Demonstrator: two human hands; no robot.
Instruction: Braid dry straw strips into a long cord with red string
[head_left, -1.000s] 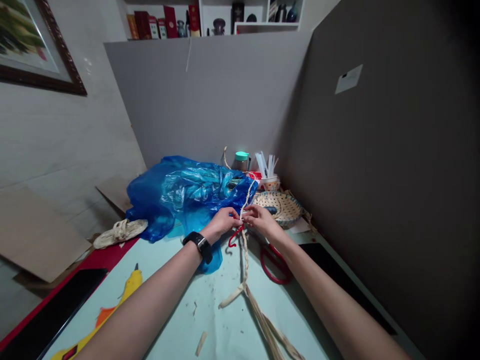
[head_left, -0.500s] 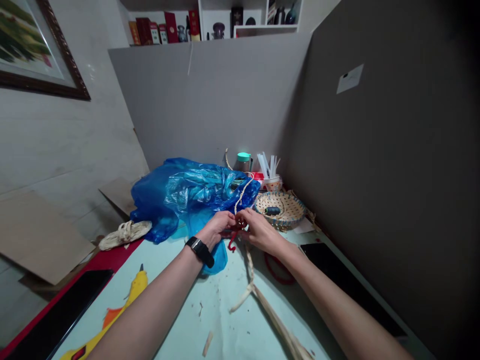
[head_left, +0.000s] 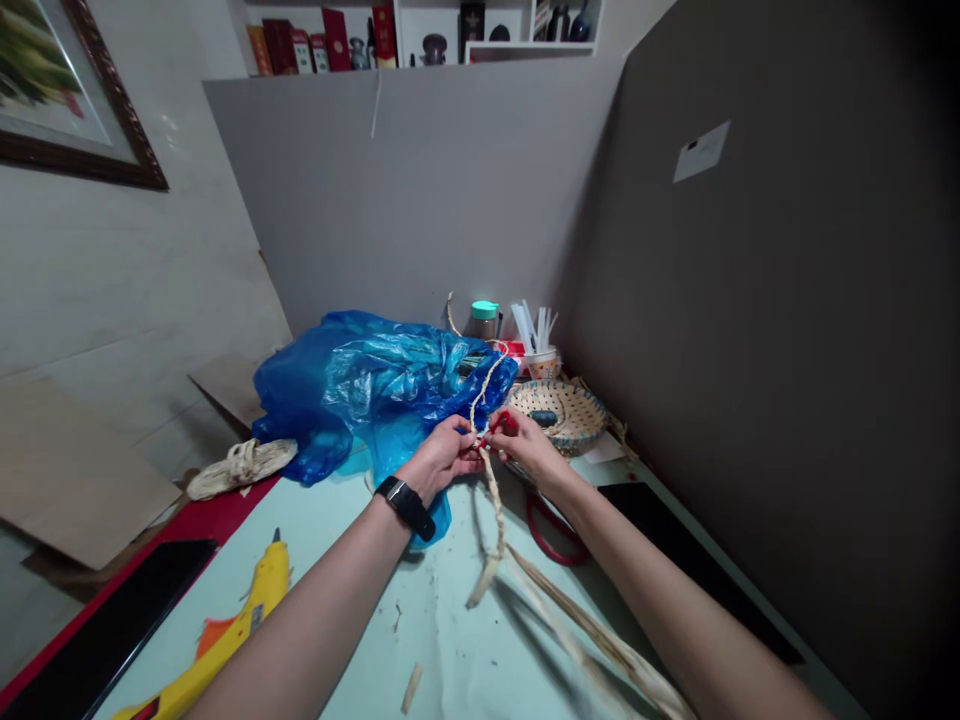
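Observation:
A pale braided straw rope [head_left: 493,500] runs upright between my hands, its loose strands trailing to the lower right. My left hand [head_left: 444,458], a black watch on its wrist, is closed on the braid with fingertips and thumb. My right hand [head_left: 529,447] is closed in a pinch on a thin red cord [head_left: 507,422]. Some of the red cord lies against the braid between the two hands; fingers partly hide how it is wound. Behind the hands the upper braid bends over the blue plastic bag [head_left: 390,370].
A woven basket [head_left: 581,415] holds a dark thread spool [head_left: 544,418]. Under my right forearm lies a red loop handle [head_left: 551,535]. At left are a yellow glue gun [head_left: 259,590], a straw sandal [head_left: 244,468] and a black panel [head_left: 120,620]. Grey partitions [head_left: 420,190] stand behind and right.
My right hand has moved slightly right, drawing up the red cord's end, which hung below the hands before. The lower braid and its trailing strands have shifted.

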